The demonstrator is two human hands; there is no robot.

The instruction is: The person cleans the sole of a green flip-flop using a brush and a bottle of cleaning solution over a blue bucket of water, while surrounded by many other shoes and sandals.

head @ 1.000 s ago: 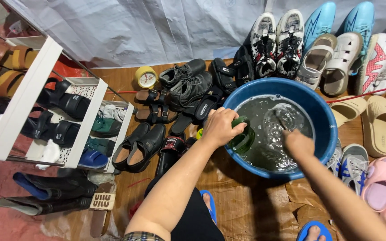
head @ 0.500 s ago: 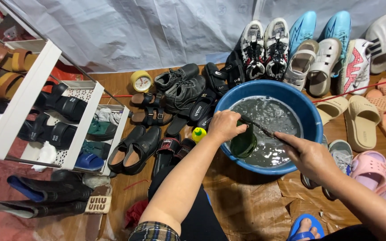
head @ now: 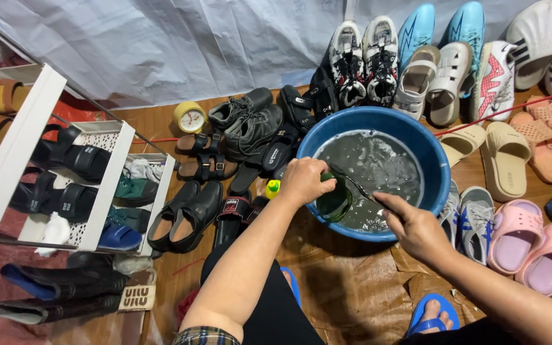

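A round blue basin of murky, foamy water stands on the floor in front of me. My left hand grips a dark green item at the basin's near left rim, half in the water; I cannot tell what it is. My right hand is over the near rim and pinches a thin dark handle whose far end reaches the green item.
Shoes ring the basin: black shoes and sandals left, sneakers behind, beige slides and pink clogs right. A white shoe rack stands far left. A yellow clock and a small yellow bottle sit nearby.
My right hand has come back from the water toward the near rim and now holds the thin handle against the green item. My left hand stays on that item.
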